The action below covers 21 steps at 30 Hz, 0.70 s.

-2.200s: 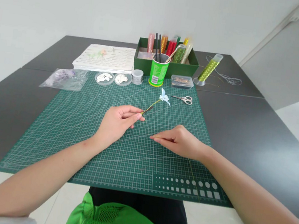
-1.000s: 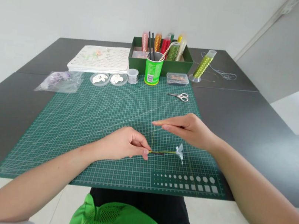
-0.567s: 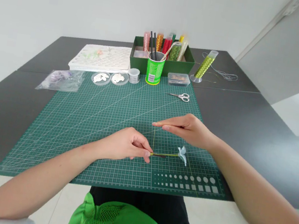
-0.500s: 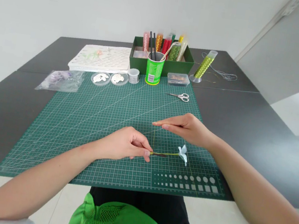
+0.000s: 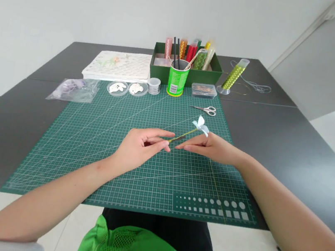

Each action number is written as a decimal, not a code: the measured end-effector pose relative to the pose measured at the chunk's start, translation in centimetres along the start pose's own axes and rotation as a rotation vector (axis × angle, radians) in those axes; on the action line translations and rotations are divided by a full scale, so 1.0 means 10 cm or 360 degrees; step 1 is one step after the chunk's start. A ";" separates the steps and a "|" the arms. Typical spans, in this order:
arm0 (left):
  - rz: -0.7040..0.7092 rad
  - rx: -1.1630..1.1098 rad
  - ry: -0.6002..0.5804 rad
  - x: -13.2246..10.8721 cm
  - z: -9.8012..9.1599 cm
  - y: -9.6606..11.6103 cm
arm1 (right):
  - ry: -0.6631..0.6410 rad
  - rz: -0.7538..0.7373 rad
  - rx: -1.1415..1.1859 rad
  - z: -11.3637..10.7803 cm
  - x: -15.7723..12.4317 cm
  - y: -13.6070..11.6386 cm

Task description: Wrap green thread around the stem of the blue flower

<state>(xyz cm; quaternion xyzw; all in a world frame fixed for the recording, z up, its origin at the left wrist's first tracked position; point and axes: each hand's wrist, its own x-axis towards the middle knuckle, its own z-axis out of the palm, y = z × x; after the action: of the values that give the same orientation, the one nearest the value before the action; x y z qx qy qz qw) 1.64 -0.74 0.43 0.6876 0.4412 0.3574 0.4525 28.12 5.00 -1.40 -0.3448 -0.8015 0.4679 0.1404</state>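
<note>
Over the cutting mat (image 5: 133,187), nearer the front edge of the dark surface (image 5: 270,132) than its back edge, I have the pale blue flower (image 5: 200,124) up between the two hands, apparently clear of the mat. On my left hand (image 5: 137,148) the thumb and fingers are almost closed, pinching the lower end of the stem (image 5: 190,132), with the index finger reaching out straight above. The stem slants away toward the back and right edges, so the petals overlap the knuckles of my right hand (image 5: 211,147) from this view; I can't tell whether they touch. That hand's fingers draw close to the thumb, tips just beside the left ones, but I can't tell whether they grip anything. Below it a fine thread (image 5: 217,190) runs toward the front edge. Doing this step well, I judge, means a pinch firm enough to stop the stem rolling yet too light to crush it, the dark strip (image 5: 181,137) kept snug alongside, and an even, gentle pull on the thread. I'd also angle the petals off those knuckles, since they look easy to bend. The scissors (image 5: 203,109), farther toward the back edge, lie out of the way.
</note>
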 end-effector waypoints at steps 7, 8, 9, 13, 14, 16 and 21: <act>-0.0129 -0.0286 0.0108 0.07 -0.04 -0.07 | 0.0128 -0.0022 0.0442 0.06 0.01 -0.10; -0.0134 -0.0333 0.0120 0.07 -0.05 -0.07 | 0.0256 0.0005 0.0558 0.06 0.02 -0.09; -0.0138 -0.0370 0.0133 0.07 -0.05 -0.08 | 0.0376 0.0045 0.0650 0.05 0.03 -0.06; -0.0147 -0.0450 0.0137 0.07 -0.06 -0.10 | 0.0786 0.0335 0.0232 0.00 0.07 0.09; -0.0148 -0.0459 0.0131 0.07 -0.06 -0.10 | 0.0930 0.0358 -0.0051 0.00 0.08 0.11; -0.0149 -0.0466 0.0125 0.07 -0.05 -0.09 | 0.1173 0.0216 -0.0532 0.04 0.09 0.09; -0.0141 -0.0455 0.0121 0.07 -0.03 -0.07 | 0.0798 -0.0249 -0.0166 0.34 0.05 -0.22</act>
<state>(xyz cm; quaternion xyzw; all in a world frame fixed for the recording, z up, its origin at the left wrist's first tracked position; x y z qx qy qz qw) 1.48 0.17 -0.07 0.5821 0.4326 0.4219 0.5441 24.97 2.39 -1.36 -0.3938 -0.7890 0.3136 0.3522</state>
